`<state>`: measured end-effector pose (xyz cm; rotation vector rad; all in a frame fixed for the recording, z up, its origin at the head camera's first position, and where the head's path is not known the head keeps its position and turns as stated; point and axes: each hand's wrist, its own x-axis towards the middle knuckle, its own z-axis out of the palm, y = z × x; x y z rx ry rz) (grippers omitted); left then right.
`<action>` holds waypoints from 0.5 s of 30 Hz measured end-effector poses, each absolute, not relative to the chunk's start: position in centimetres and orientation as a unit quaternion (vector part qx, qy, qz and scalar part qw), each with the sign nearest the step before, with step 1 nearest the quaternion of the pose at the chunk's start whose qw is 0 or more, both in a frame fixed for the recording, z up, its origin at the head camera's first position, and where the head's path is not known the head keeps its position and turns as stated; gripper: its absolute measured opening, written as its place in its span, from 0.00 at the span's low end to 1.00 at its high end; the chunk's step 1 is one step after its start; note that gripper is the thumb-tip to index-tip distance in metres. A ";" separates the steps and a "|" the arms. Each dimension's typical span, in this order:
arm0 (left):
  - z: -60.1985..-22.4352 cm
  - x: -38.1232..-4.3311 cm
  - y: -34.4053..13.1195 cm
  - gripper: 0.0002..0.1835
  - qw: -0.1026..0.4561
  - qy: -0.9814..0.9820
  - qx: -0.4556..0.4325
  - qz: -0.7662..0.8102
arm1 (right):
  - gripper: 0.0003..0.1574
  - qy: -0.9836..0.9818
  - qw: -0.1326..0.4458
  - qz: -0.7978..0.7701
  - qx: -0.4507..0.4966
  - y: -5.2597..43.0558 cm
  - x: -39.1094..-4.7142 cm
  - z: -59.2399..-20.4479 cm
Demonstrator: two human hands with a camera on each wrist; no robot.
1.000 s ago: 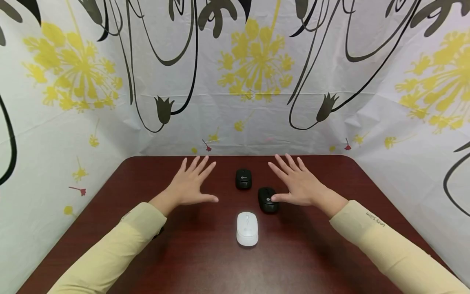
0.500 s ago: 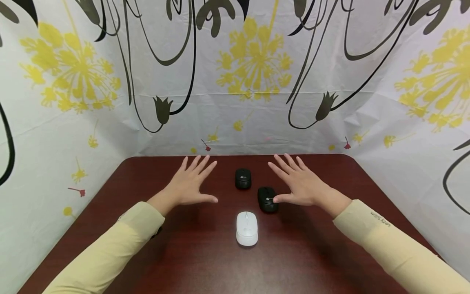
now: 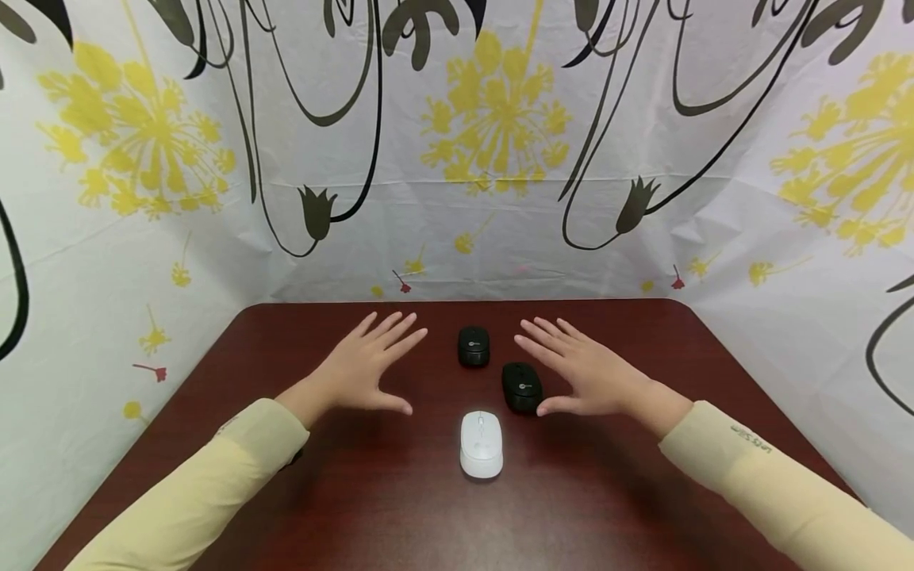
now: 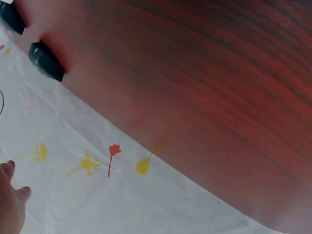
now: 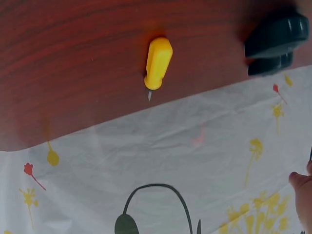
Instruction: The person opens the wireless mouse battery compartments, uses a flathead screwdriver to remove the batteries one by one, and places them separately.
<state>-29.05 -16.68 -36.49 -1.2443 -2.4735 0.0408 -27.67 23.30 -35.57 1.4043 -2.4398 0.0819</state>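
Observation:
My left hand (image 3: 357, 369) hovers over the left part of the table, fingers straight and thumb spread, holding nothing. Opposite it, my right hand (image 3: 593, 373) is held the same way, its thumb tip beside the lower right edge of a black computer mouse (image 3: 522, 387); whether they touch I cannot tell. Between the hands, a second black mouse (image 3: 474, 346) lies farther back and a white mouse (image 3: 481, 444) nearer to me. A short yellow-handled screwdriver (image 5: 159, 63) lies on the table in the right wrist view; the head view does not show it.
The dark red-brown table (image 3: 400, 515) has rounded far corners. A white curtain (image 3: 428, 230) with yellow flowers and dark stems hangs behind it and along both sides.
Both hands have drawn slightly toward me and their fingers have tipped lower. The right thumb has moved off the middle of the nearer black mouse in the head view. The mice stay put.

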 end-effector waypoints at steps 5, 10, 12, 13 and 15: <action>-37.3 -29.0 -16.7 0.60 0.205 -0.845 -0.494 0.012 | 0.61 -0.825 0.177 0.048 0.534 23.1 -27.2 -36.6; -38.3 -28.8 -16.4 0.58 0.216 -0.814 -0.539 0.016 | 0.58 -0.798 0.189 0.055 0.570 22.8 -26.9 -37.7; -38.6 -28.7 -16.2 0.56 0.217 -0.802 -0.557 0.011 | 0.57 -0.785 0.194 0.060 0.585 22.6 -26.7 -38.0; -38.8 -28.7 -16.1 0.56 0.218 -0.796 -0.565 0.008 | 0.56 -0.779 0.197 0.061 0.592 22.5 -26.6 -38.1; -39.1 -28.6 -15.9 0.55 0.225 -0.782 -0.582 0.005 | 0.54 -0.769 0.201 0.063 0.604 22.2 -26.4 -38.4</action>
